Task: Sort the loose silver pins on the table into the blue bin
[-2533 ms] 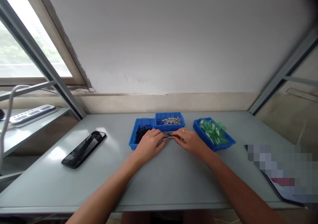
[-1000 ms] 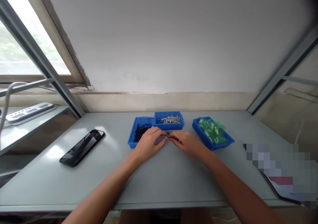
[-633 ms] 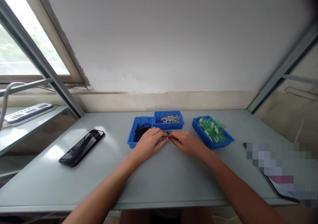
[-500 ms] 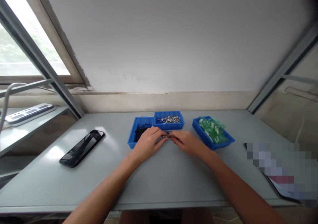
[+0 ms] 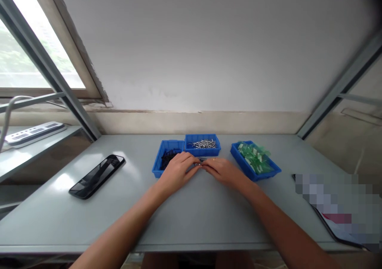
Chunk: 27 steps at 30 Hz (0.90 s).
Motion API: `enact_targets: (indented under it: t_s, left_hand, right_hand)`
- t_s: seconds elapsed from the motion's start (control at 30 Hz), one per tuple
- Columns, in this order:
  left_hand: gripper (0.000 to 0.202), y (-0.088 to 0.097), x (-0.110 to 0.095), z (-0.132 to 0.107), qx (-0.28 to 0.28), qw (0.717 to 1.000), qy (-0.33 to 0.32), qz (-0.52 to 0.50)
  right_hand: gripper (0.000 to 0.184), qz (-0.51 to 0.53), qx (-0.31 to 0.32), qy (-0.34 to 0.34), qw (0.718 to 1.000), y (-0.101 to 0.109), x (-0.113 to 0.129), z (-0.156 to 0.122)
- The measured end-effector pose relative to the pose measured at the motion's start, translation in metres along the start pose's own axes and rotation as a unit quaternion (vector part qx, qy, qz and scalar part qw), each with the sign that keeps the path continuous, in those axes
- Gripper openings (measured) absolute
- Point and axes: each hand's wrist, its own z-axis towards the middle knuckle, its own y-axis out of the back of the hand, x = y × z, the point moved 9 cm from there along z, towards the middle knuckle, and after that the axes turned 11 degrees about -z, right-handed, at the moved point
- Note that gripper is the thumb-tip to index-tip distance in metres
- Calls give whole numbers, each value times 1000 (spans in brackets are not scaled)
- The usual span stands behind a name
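My left hand [image 5: 179, 166] and my right hand [image 5: 220, 168] meet fingertip to fingertip just above the table. Both are closed in a pinch on a small metal piece [image 5: 197, 164], mostly hidden by the fingers and too small to tell its kind. Behind the fingertips, thin metal pieces [image 5: 203, 158] lie in front of a blue bin [image 5: 203, 152] of loose silvery metal pins [image 5: 204, 143]. Beside my left hand stands a blue bin [image 5: 156, 163] with small black parts [image 5: 168, 156]. A third blue bin [image 5: 243, 163], right of my right hand, holds green plastic packets [image 5: 255, 156].
A black phone [image 5: 97, 177] lies on the grey table [image 5: 191, 225] at the left. A flat dark-edged object [image 5: 328, 227], partly blurred out, lies at the right edge. A power strip [image 5: 36, 133] sits on the left shelf. The wall [image 5: 197, 121] closes off the back.
The fingers of my right hand have shifted slightly at the small metal piece, and a ring on it now shows. My left hand stays in place. The view has tilted a little.
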Motion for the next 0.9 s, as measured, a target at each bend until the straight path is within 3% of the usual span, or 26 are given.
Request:
enact_targets:
  t_s: [0.17, 0.4, 0.53, 0.67, 0.9]
  left_hand:
    - [15, -2, 2, 1, 11, 1000, 5, 12]
    - [13, -8, -2, 0, 46, 999, 5, 3]
    - [11, 4, -3, 2, -17, 999, 12, -25]
    - [8, 13, -2, 2, -63, 995, 19, -69]
    - [7, 1, -4, 3, -34, 990, 41, -133]
  right_hand:
    - [20, 20, -58, -19, 998, 16, -6, -3]
    - [20, 25, -100, 6, 995, 26, 9, -5]
    - [20, 27, -117, -8, 993, 28, 3, -6]
    - [18, 29, -98, -11, 995, 22, 0, -4]
    - [19, 25, -36, 16, 999, 1, 11, -2]
